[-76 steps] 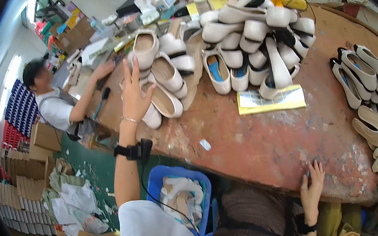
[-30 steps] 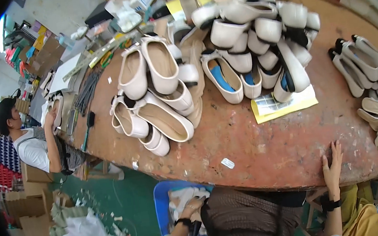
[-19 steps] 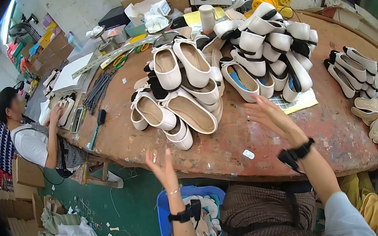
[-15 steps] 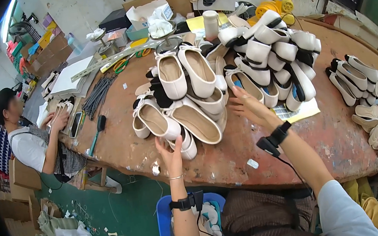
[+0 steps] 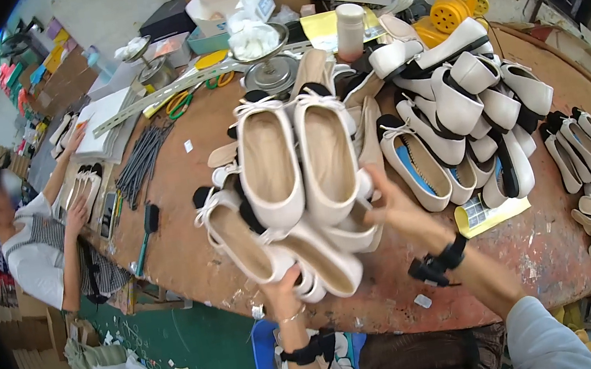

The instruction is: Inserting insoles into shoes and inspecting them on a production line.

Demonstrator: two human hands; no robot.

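Note:
A stack of cream ballet flats with black toes and small bows sits before me. Two upper flats lie on top: a left one (image 5: 270,165) and a right one (image 5: 328,161). My left hand (image 5: 282,292) grips the heel end of a lower flat (image 5: 239,241) at the front of the stack. My right hand (image 5: 398,204) presses round the stack's right side, its fingers against a lower flat (image 5: 354,233); some fingertips are hidden by the shoes. Right of it stands a flat with a blue patch inside (image 5: 415,167), at the edge of a larger pile.
The larger pile of flats (image 5: 468,96) rises at the right, beside a yellow sheet (image 5: 496,215). More shoes (image 5: 581,144) lie at the far right. A metal dish stand (image 5: 271,75), scissors (image 5: 180,104) and a brush (image 5: 149,220) are on the table (image 5: 192,252). Co-workers sit left and right.
My hands have closed in on the stack, the left gripping its front and the right its side. My view has come nearer. The co-worker at left has stretched an arm out.

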